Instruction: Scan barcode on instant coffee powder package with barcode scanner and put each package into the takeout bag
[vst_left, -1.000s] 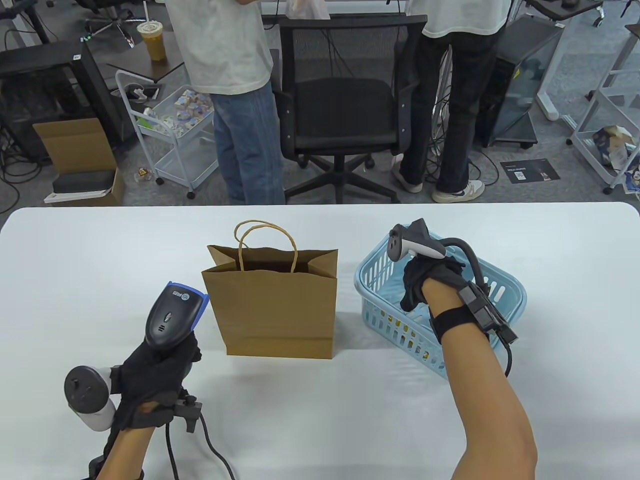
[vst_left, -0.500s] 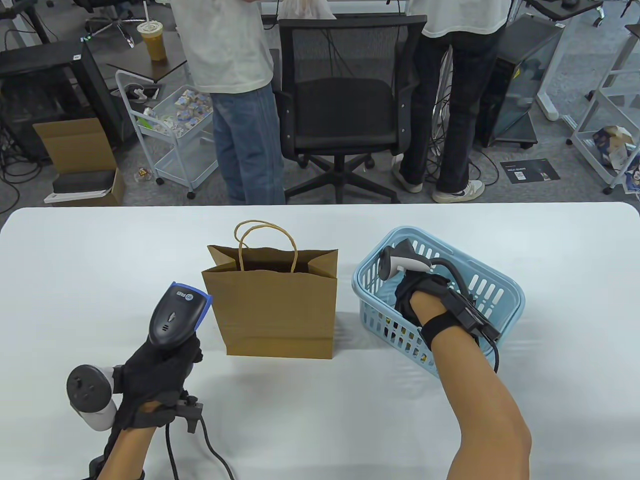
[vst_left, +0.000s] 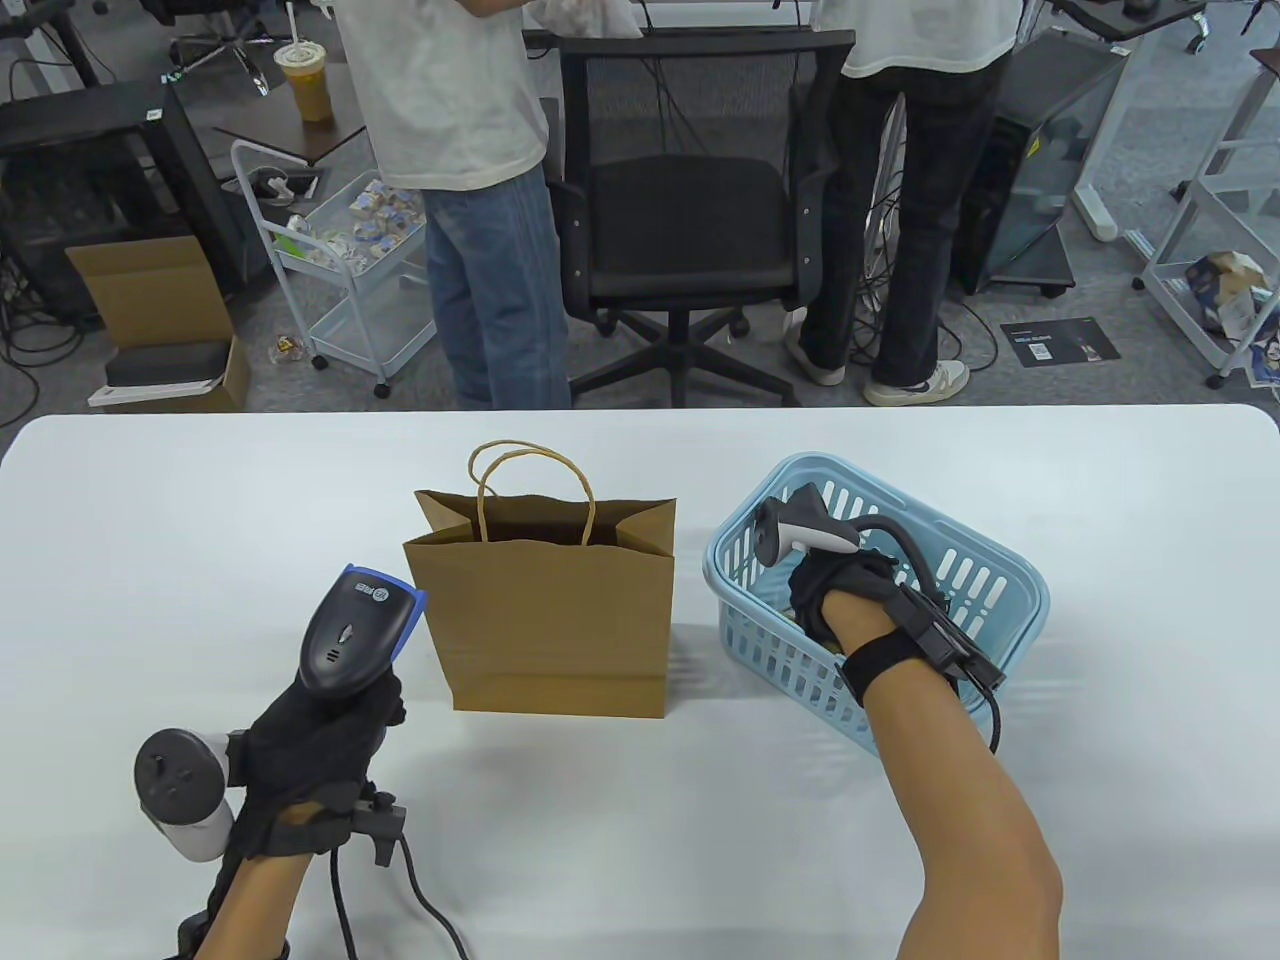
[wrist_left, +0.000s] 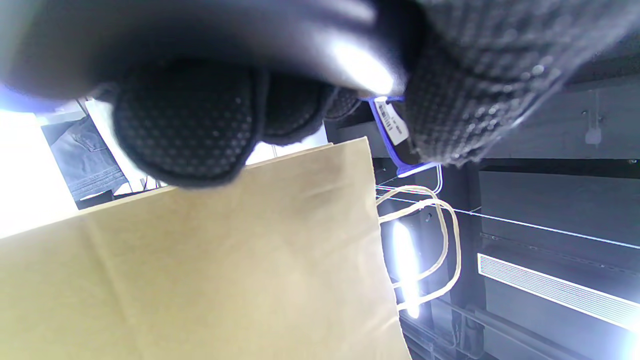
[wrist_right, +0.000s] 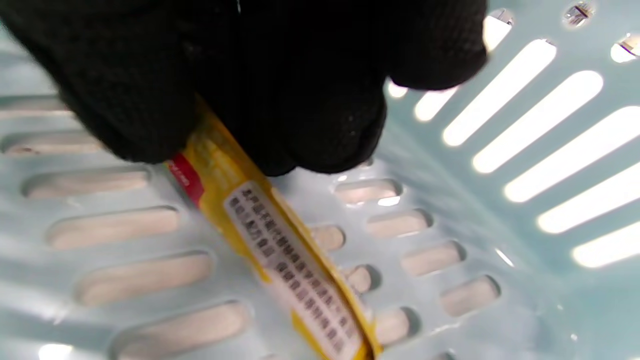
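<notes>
My right hand (vst_left: 835, 600) is down inside the blue slotted basket (vst_left: 985, 580), fingers (wrist_right: 310, 100) curled round one end of a yellow instant coffee stick (wrist_right: 280, 240) whose printed panel faces outward; the stick rests on the basket floor just below my fingers. My left hand (vst_left: 310, 755) grips the barcode scanner (vst_left: 355, 630) by its handle, the head aimed forward and to the right, just beside the brown paper takeout bag (vst_left: 550, 620) that stands open between my two hands. I judge this the picking step. Next I should lift the stick clear, turn its barcode toward the scanner, then drop it into the bag.
</notes>
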